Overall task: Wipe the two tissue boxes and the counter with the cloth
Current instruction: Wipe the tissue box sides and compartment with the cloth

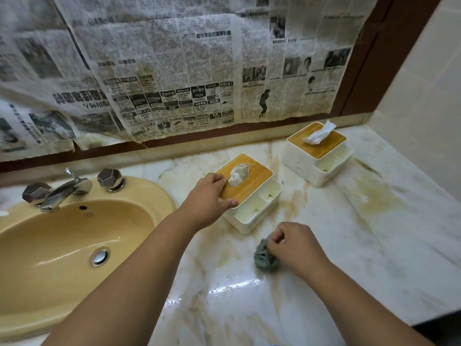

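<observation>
Two white tissue boxes with wooden lids stand on the stained marble counter [374,233]. The near tissue box [254,196] sits beside the sink, a tissue poking from its lid. My left hand [207,198] grips its left end, fingers on the lid and thumb on the front edge. The far tissue box [318,156] stands in the back right corner, untouched. My right hand [294,245] is closed on a bunched grey-green cloth [264,255], which presses on the counter just in front of the near box.
A yellow sink [74,245] with a chrome faucet [59,191] fills the left side. Newspaper [174,71] covers the mirror behind the counter. A tiled wall [424,121] bounds the right. Water shines on the counter near the front edge.
</observation>
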